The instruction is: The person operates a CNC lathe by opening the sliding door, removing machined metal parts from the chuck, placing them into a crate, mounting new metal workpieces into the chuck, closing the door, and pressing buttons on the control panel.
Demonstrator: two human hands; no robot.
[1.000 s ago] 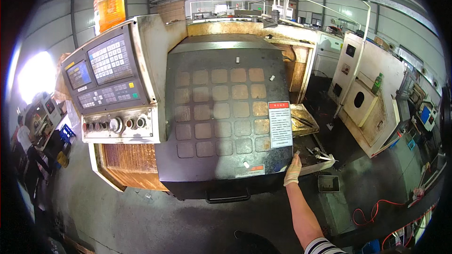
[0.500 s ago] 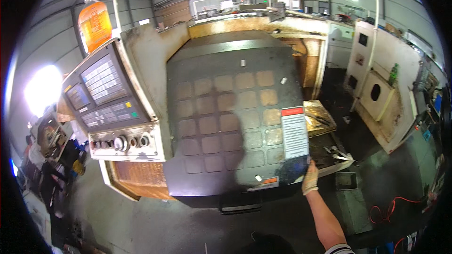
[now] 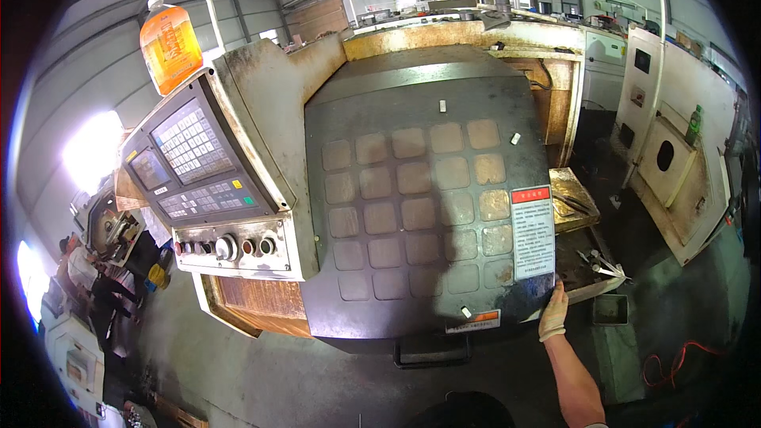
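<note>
The grimy concrete floor [image 3: 261, 380] carries the machine [image 3: 420, 190], with its dark door and control panel [image 3: 210, 182]. A red cable [image 3: 674, 361] lies on the floor at right, and a small square bin [image 3: 610, 309] sits beside the machine's tray [image 3: 590, 257].

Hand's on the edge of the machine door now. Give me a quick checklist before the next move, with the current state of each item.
1. Right hand gloved, gripping the lower right edge of the sliding door: ok.
2. Left hand in sight: not ok, out of view.
3. Door covering the machine opening: ok.
4. Loose tools on the tray right of the door: not ok.
5. Bottle upright above the control panel: ok.
6. Panel screen state: cannot tell.
</note>
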